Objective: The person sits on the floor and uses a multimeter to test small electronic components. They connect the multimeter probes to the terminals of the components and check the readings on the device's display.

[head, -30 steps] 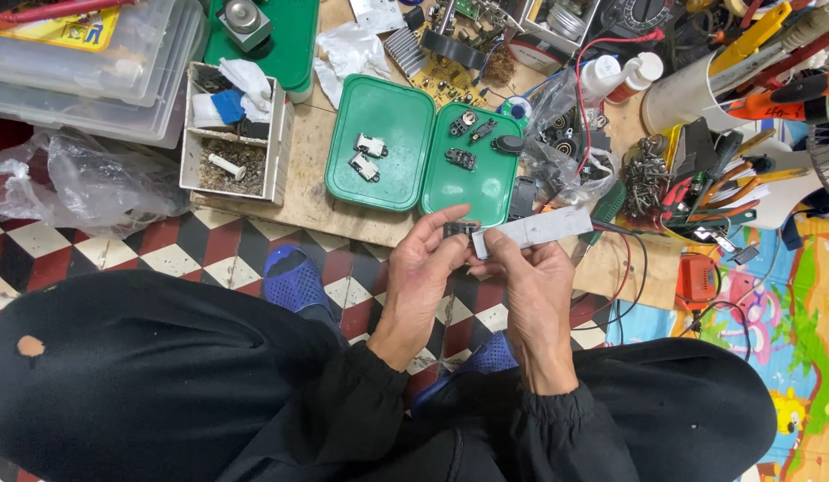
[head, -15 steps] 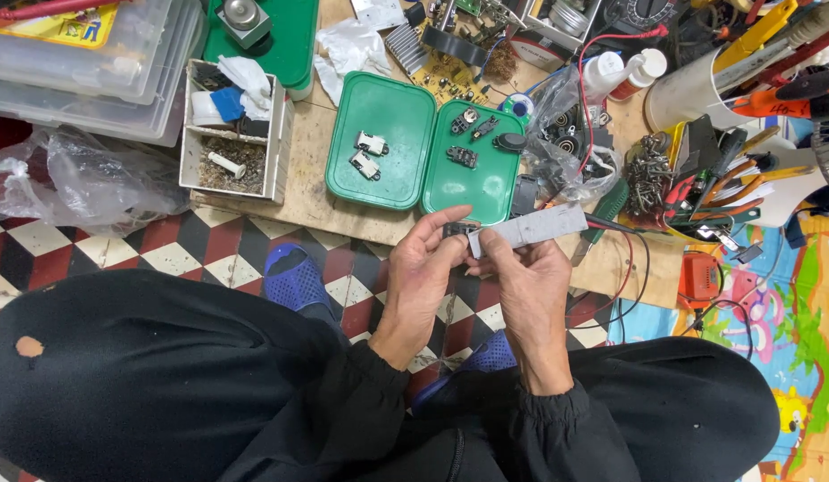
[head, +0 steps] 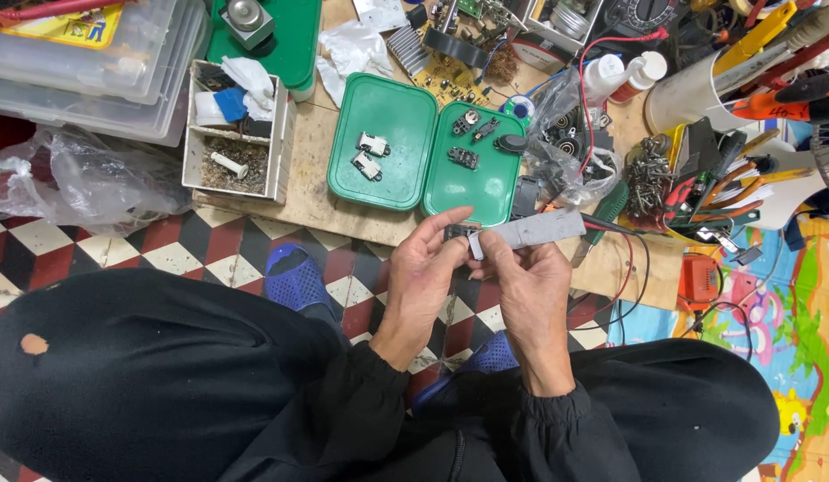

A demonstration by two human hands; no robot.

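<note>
My right hand (head: 526,286) grips a long grey bar-shaped part (head: 532,231) that points to the right. At the bar's left end sits a small dark component (head: 457,234), pinched by the fingers of my left hand (head: 421,272). Both hands hover in front of a low wooden board (head: 316,201), just below an open green case (head: 423,152). The case's two halves hold a few small white and black parts (head: 370,154).
A divided white box (head: 236,129) of bits stands left of the case. Clear plastic bins (head: 93,62) and a crumpled bag (head: 66,178) lie far left. Wires, screwdrivers, bottles and a circuit board (head: 450,54) crowd the right and back. Blue slippers (head: 294,281) rest on the checkered floor.
Both hands with the grey bar have shifted slightly; the left fingers have closed in on the dark piece at the bar's end.
</note>
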